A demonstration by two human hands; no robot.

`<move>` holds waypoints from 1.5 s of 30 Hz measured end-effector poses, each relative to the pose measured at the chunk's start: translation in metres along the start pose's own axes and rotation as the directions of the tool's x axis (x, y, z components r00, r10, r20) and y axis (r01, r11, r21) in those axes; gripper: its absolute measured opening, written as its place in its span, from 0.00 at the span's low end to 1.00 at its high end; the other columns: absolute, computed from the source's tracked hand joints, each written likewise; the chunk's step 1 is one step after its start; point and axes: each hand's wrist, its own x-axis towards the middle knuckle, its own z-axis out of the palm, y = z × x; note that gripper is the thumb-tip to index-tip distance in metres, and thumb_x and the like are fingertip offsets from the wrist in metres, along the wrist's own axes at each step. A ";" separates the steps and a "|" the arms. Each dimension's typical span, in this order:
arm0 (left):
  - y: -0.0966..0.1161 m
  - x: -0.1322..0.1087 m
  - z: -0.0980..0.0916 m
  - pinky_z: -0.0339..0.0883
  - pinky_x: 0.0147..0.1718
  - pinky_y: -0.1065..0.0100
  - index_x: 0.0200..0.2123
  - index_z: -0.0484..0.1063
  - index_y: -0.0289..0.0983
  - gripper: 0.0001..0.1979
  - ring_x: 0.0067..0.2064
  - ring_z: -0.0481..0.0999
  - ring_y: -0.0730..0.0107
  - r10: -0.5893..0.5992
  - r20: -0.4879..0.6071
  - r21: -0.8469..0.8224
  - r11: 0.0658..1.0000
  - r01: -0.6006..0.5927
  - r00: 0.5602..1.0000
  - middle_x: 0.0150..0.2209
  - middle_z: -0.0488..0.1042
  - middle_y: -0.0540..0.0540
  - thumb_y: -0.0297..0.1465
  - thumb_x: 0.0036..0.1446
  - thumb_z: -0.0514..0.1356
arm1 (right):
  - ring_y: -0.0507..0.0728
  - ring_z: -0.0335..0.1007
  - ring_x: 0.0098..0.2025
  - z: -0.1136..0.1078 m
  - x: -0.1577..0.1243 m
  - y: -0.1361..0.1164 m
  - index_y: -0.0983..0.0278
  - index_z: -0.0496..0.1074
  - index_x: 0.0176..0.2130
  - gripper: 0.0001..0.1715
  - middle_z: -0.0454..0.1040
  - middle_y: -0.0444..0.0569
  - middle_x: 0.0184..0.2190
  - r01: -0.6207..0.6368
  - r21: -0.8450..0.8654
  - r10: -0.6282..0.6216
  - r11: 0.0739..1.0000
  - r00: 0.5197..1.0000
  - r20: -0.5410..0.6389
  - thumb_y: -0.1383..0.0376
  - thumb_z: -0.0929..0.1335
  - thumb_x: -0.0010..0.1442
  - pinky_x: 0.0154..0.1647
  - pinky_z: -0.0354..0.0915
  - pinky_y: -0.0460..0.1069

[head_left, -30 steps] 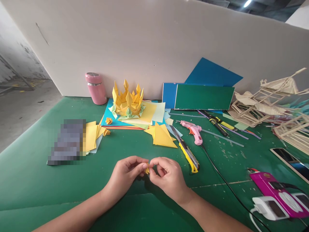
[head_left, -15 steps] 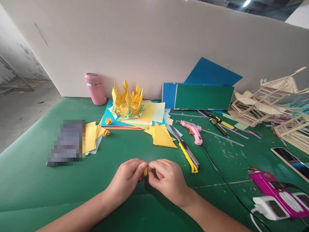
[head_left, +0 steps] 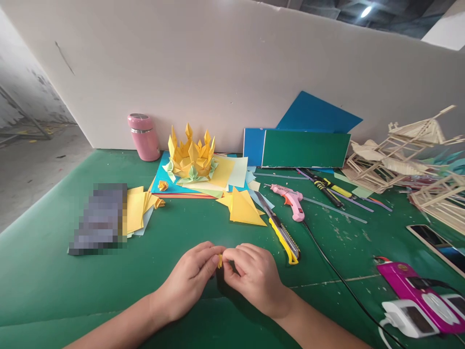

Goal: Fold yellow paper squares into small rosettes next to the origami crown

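Near the front of the green table, my left hand (head_left: pixel 194 269) is closed around a small folded piece of yellow paper (head_left: pixel 220 261), most of it hidden by the fingers. My right hand (head_left: pixel 252 274) meets it fingertip to fingertip, its thumb and forefinger pinching at the same yellow piece. Beyond the hands lie folded yellow paper sheets (head_left: pixel 244 207) and a yellow utility knife (head_left: pixel 283 237) with its blade out. A yellow paper crown (head_left: pixel 192 157) with pale green leaves stands on stacked coloured paper (head_left: pixel 165 182), beside a small folded yellow paper flower (head_left: pixel 163 185).
A pink glue gun (head_left: pixel 290 199) trails a black cable to the right. A magenta power strip (head_left: pixel 414 295) and a phone (head_left: pixel 438 245) lie right, stick models (head_left: pixel 395 155) behind. A pink flask (head_left: pixel 144 138) stands back left; yellow papers (head_left: pixel 133 211) lie left.
The camera view has shifted slightly. My left forefinger has stretched a little toward the right fingertips over the yellow paper; both hands otherwise stay in place.
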 end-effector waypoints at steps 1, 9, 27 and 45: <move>0.000 0.000 0.000 0.67 0.33 0.70 0.39 0.76 0.39 0.19 0.33 0.70 0.67 0.001 0.013 0.009 1.000 -0.001 1.000 0.32 0.70 0.46 0.35 0.63 0.46 | 0.50 0.53 0.18 0.000 0.000 0.000 0.62 0.64 0.22 0.15 0.59 0.39 0.15 0.040 -0.024 -0.040 0.999 0.999 0.008 0.74 0.61 0.57 0.21 0.51 0.46; 0.002 -0.001 -0.001 0.66 0.39 0.68 0.41 0.76 0.41 0.20 0.37 0.72 0.63 0.076 0.028 0.123 0.989 -0.079 0.997 0.33 0.74 0.46 0.30 0.61 0.43 | 0.51 0.56 0.19 -0.002 -0.001 -0.002 0.64 0.67 0.24 0.15 0.63 0.41 0.15 0.153 -0.124 -0.149 0.981 0.988 0.039 0.73 0.61 0.61 0.21 0.50 0.48; -0.007 0.004 0.009 0.67 0.28 0.69 0.42 0.70 0.36 0.16 0.28 0.69 0.73 -0.175 -0.059 -0.430 0.893 0.133 0.983 0.32 0.73 0.47 0.40 0.53 0.59 | 0.47 0.46 0.17 -0.001 0.006 0.004 0.64 0.67 0.22 0.05 0.48 0.35 0.14 -0.529 0.469 0.499 0.707 0.843 0.199 0.69 0.64 0.48 0.17 0.51 0.42; -0.003 0.005 0.009 0.71 0.32 0.70 0.40 0.77 0.39 0.14 0.30 0.74 0.69 -0.024 -0.151 -0.232 0.973 -0.012 0.988 0.37 0.76 0.44 0.36 0.58 0.53 | 0.48 0.49 0.15 0.001 0.006 0.000 0.63 0.67 0.22 0.08 0.50 0.35 0.13 -0.338 0.257 0.347 0.905 0.938 0.013 0.71 0.63 0.51 0.17 0.52 0.42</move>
